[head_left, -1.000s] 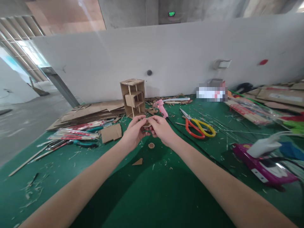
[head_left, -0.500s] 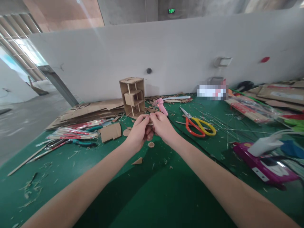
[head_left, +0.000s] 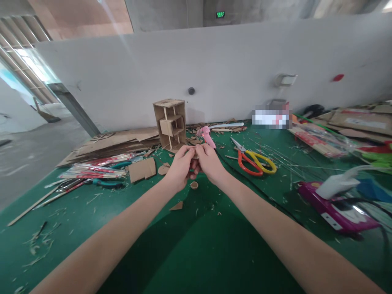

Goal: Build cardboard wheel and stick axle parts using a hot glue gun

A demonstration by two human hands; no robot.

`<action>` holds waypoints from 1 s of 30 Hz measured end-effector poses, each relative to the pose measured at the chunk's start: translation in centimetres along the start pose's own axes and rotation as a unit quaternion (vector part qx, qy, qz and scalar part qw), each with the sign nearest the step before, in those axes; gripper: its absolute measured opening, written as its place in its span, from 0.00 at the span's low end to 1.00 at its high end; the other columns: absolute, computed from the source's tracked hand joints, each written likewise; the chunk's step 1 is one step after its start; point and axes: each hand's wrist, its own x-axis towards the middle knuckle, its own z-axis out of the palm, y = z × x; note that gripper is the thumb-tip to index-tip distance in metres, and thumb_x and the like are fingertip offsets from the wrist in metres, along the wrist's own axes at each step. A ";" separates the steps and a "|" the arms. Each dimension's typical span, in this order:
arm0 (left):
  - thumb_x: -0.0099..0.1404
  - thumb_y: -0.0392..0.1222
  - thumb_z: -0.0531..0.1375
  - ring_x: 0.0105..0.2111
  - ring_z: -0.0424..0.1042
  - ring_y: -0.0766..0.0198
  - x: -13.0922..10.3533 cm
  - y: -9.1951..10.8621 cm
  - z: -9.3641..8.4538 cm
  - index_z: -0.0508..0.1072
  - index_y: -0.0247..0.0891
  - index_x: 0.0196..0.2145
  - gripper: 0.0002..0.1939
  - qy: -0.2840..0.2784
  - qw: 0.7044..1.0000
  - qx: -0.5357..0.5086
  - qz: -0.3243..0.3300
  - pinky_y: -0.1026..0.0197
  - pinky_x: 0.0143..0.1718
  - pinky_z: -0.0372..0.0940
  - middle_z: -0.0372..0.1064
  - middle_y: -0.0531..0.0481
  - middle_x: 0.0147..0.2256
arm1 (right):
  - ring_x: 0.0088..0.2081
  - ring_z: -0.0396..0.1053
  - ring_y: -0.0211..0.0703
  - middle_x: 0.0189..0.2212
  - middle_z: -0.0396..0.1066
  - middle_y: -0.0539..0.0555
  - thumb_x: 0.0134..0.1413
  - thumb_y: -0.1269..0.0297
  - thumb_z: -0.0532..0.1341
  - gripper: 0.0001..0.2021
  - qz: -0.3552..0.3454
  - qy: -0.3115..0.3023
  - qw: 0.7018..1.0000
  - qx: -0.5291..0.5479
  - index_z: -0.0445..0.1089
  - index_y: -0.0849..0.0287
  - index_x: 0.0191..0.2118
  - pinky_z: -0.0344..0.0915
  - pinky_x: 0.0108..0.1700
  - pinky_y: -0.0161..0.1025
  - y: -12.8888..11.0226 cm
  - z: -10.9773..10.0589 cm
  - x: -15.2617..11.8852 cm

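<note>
One cardboard piece (head_left: 196, 155) is pinched between the left hand (head_left: 180, 167) and right hand (head_left: 210, 163), best handled with light, even fingertip pressure to avoid creasing.

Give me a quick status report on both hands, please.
Left hand and right hand pinching cardboard piece, mostly hidden. Pink glue gun just beyond; small round piece nearer.
</note>
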 end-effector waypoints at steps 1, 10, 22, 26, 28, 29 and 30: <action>0.64 0.46 0.54 0.12 0.57 0.71 0.1 -0.1 -0.1 0.64 0.42 0.35 0.06 0.001 1.000 0.005 0.002 0.73 0.11 0.47 0.52 0.60 0.14 | 0.08 0.56 0.32 0.10 0.60 0.40 0.57 0.62 0.56 0.06 -0.014 -0.003 0.999 -0.045 0.61 0.55 0.30 0.50 0.10 0.27 0.0 0.0 -0.1; 0.65 0.44 0.52 0.14 0.65 0.67 -0.1 0.1 -0.1 0.64 0.41 0.37 0.05 -0.008 1.000 -0.017 -0.013 0.64 0.17 0.66 0.57 0.59 0.14 | 0.07 0.52 0.31 0.08 0.57 0.39 0.58 0.60 0.55 0.08 -0.039 0.007 0.994 -0.106 0.59 0.55 0.29 0.44 0.08 0.26 -0.1 0.2 -0.4; 0.63 0.46 0.55 0.14 0.64 0.69 -0.1 -1.1 -0.6 0.64 0.41 0.37 0.07 -0.007 0.999 -0.046 -0.015 0.61 0.18 0.68 0.59 0.58 0.16 | 0.07 0.51 0.30 0.08 0.56 0.39 0.60 0.56 0.53 0.10 -0.018 0.009 0.992 -0.123 0.58 0.56 0.31 0.45 0.08 0.25 0.9 0.3 -0.6; 0.64 0.44 0.55 0.12 0.62 0.70 -0.1 -2.6 -1.0 0.63 0.40 0.37 0.07 0.029 0.997 -0.063 -0.043 0.64 0.17 0.67 0.59 0.59 0.15 | 0.08 0.54 0.32 0.08 0.57 0.40 0.60 0.57 0.53 0.10 0.033 0.019 0.988 -0.148 0.58 0.56 0.32 0.47 0.09 0.25 2.6 0.1 -0.6; 0.64 0.44 0.54 0.13 0.63 0.69 0.0 -3.0 -1.2 0.63 0.40 0.36 0.06 0.025 0.997 -0.065 -0.047 0.63 0.17 0.67 0.59 0.59 0.14 | 0.08 0.54 0.31 0.08 0.56 0.40 0.61 0.56 0.52 0.10 0.036 0.016 0.989 -0.143 0.58 0.56 0.32 0.47 0.09 0.25 2.9 0.1 -0.5; 0.65 0.44 0.54 0.13 0.63 0.69 0.1 -3.1 -1.3 0.63 0.40 0.36 0.06 0.019 0.996 -0.066 -0.052 0.63 0.17 0.67 0.59 0.58 0.14 | 0.08 0.53 0.31 0.08 0.56 0.40 0.61 0.56 0.51 0.10 0.040 0.017 0.989 -0.139 0.58 0.56 0.32 0.47 0.09 0.25 3.0 0.1 -0.5; 0.65 0.43 0.54 0.13 0.63 0.69 0.2 -3.0 -1.3 0.63 0.40 0.35 0.05 0.014 0.996 -0.068 -0.059 0.63 0.17 0.68 0.58 0.59 0.14 | 0.08 0.53 0.31 0.08 0.57 0.40 0.61 0.56 0.51 0.10 0.045 0.016 0.990 -0.133 0.58 0.57 0.32 0.47 0.10 0.25 2.9 0.1 -0.5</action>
